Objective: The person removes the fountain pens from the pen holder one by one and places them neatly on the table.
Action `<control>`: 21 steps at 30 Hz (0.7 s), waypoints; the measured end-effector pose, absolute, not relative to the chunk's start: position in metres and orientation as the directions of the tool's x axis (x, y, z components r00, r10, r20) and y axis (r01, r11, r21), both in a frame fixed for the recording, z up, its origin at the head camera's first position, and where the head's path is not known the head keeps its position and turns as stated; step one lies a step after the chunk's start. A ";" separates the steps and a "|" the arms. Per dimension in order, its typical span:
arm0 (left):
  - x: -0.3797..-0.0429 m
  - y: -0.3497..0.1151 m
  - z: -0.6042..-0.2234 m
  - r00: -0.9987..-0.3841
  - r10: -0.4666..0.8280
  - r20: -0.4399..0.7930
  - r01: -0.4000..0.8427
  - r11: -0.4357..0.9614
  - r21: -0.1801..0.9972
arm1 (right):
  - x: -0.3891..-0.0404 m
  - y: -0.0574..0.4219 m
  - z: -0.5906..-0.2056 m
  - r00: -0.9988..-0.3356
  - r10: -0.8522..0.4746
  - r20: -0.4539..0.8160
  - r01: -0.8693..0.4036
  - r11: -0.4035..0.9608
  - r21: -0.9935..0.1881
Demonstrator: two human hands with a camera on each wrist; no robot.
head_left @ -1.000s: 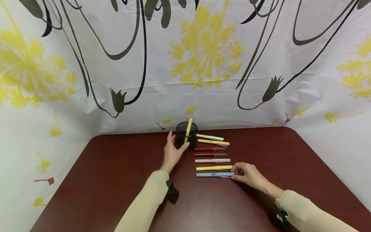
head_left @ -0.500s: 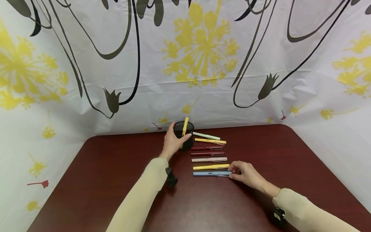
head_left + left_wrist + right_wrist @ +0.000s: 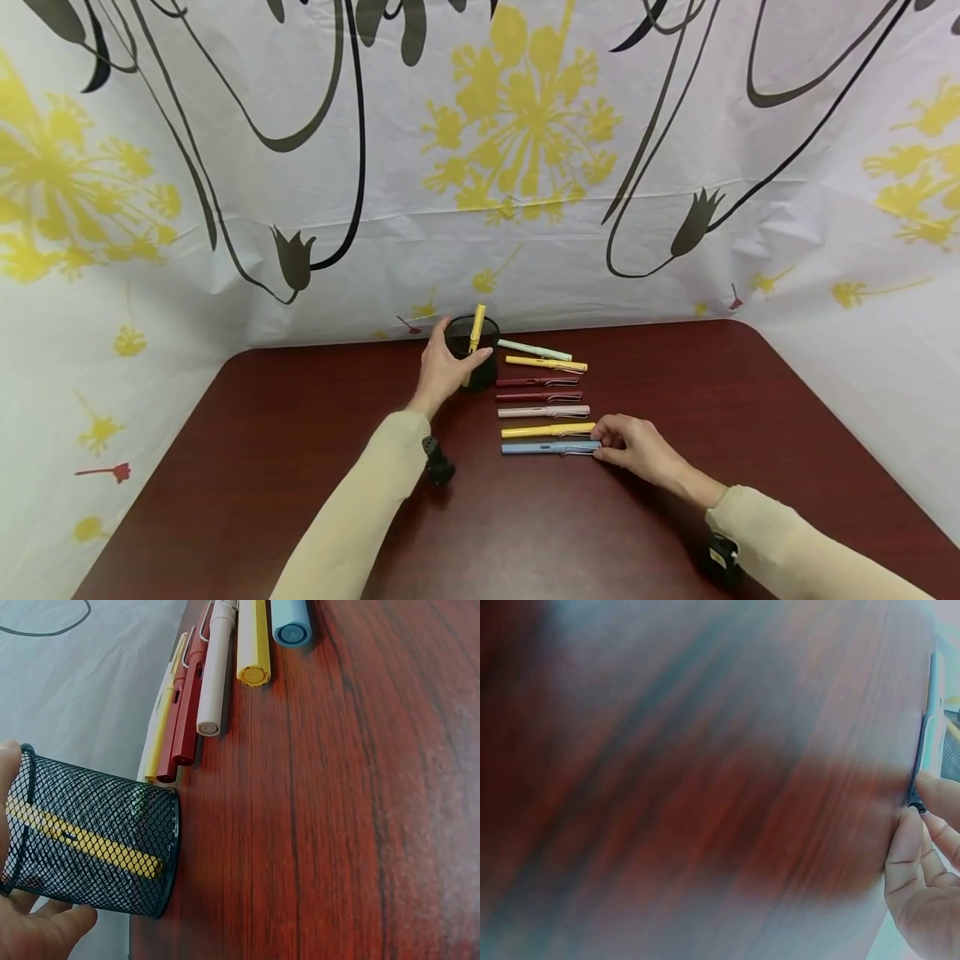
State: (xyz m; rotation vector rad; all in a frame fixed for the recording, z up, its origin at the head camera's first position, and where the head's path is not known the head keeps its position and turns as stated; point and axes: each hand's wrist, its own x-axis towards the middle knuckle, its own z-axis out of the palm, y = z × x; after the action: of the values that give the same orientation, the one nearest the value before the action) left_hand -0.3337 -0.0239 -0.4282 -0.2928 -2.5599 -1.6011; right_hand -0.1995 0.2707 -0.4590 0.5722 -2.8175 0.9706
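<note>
My left hand (image 3: pixel 441 373) grips the black mesh pen cup (image 3: pixel 487 375) at the table's back edge, thumb on the near side. A yellow pen (image 3: pixel 477 327) leans inside the cup, its capped end above the rim; the left wrist view shows its lower part through the mesh (image 3: pixel 90 877). At the near end of a row of pens, my right hand (image 3: pixel 637 447) pinches the clip end of the blue pen (image 3: pixel 528 448) between thumb and fingers. In the right wrist view the fingertips (image 3: pixel 909 825) meet at that pen's tip.
Beyond the blue pen lie another yellow pen (image 3: pixel 536 432), a pale pink pen (image 3: pixel 528 412), two dark red pens (image 3: pixel 528 397), a further yellow pen (image 3: pixel 534 362) and a mint green pen (image 3: pixel 528 347). A patterned cloth (image 3: pixel 390 283) hangs behind the reddish-brown table (image 3: pixel 300 467).
The left hand has closed in on the pen cup, fingers now around its side. My right hand has stayed at the blue pen's end. The head view has shifted slightly.
</note>
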 end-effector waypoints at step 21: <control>-0.324 -0.037 -0.428 -0.977 0.110 0.185 0.214 0.429 0.878 | -0.199 0.269 -0.456 -0.926 -0.317 0.205 -0.376 0.717 -0.588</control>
State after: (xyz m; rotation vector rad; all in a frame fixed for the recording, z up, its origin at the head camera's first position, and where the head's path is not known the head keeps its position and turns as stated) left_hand -0.3242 -0.0366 -0.4276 -0.2926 -2.5701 -1.6011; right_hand -0.1994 0.2692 -0.4561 0.5723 -2.8271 0.9977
